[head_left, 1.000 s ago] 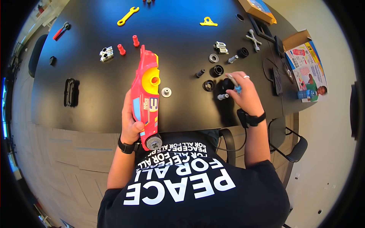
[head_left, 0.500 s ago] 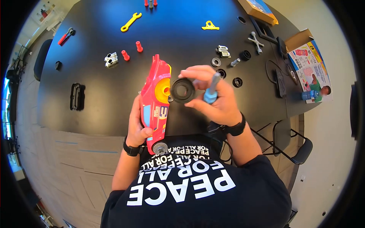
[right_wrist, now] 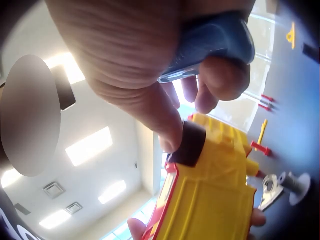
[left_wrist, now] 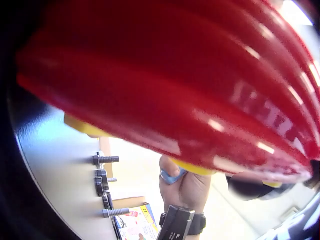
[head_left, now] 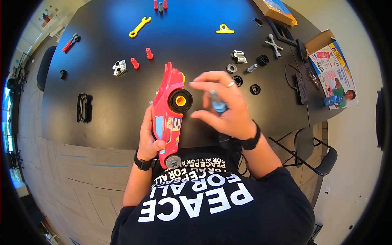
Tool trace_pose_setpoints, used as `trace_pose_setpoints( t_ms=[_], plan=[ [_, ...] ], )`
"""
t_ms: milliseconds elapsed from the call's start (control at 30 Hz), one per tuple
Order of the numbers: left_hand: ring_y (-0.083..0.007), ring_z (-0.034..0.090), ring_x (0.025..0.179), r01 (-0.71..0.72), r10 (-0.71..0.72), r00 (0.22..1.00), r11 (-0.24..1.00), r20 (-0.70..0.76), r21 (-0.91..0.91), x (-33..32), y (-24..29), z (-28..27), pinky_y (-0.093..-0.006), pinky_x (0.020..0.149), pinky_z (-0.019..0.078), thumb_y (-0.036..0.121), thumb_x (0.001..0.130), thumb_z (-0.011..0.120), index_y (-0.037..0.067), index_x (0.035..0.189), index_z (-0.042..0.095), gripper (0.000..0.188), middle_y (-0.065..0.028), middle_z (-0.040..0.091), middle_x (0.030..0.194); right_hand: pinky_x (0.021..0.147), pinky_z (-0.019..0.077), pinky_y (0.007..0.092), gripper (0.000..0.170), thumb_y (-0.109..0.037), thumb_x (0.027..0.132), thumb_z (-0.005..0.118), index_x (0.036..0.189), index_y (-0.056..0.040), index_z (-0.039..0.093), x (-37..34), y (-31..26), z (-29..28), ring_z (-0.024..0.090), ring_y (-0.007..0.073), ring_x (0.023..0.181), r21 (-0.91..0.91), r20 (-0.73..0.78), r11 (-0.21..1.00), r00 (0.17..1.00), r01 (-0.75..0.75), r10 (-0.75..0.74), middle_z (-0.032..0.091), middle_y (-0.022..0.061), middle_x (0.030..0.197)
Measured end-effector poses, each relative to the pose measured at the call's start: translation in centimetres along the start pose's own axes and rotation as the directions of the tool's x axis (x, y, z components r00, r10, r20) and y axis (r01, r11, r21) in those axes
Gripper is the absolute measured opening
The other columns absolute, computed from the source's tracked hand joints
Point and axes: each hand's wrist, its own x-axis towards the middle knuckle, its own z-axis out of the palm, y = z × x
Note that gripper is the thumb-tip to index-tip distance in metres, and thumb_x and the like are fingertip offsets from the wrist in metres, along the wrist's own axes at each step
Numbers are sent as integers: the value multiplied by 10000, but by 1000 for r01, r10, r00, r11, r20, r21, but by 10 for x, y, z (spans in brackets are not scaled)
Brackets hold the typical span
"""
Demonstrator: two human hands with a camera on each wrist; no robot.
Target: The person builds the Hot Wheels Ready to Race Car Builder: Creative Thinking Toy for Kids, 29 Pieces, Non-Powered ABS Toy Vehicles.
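Observation:
My left hand grips a red toy race car by its side, holding it upright over the table's front edge. A black tire sits in the upper wheel arch around a yellow hub. At the car's other end is a grey wheel. Close to the tire, my right hand has its thumb and forefinger spread, while other fingers hold a blue-handled screwdriver against the palm. In the right wrist view, the thumb is right at the tire, beside the car's yellow underside.
Black wheel rings, a grey bolt and a silver engine piece lie to the right. Beyond the car are red bolts, another silver block and a yellow wrench. A box and water bottle are far right.
My right hand has come left from the black parts on the table, bringing a tire with the screwdriver still held. The tire is now in the car's wheel arch and those fingers have spread.

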Motion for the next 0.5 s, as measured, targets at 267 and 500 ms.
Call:
trace_pose_setpoints(
  t_ms=[267,500],
  plan=[
    [-208,766,838,-3,4,1000,996,17,-86,-1,0,-1,-310,667,644,775,637,969,-8,1635,357,1408,-270,690,1307,857,554,377,318,5,876,839,1179,-7,742,-22,28,-107,713,337,1013,-451,-93,864,975,-223,202,749,124,1104],
    [-212,761,830,-13,14,1000,999,21,-47,0,0,-2,-310,642,641,784,644,959,-18,1627,354,1405,-273,681,1304,934,556,407,423,39,802,858,1207,-11,748,-23,64,-119,689,366,1069,-552,77,821,972,-142,220,716,148,1180]
  ],
)
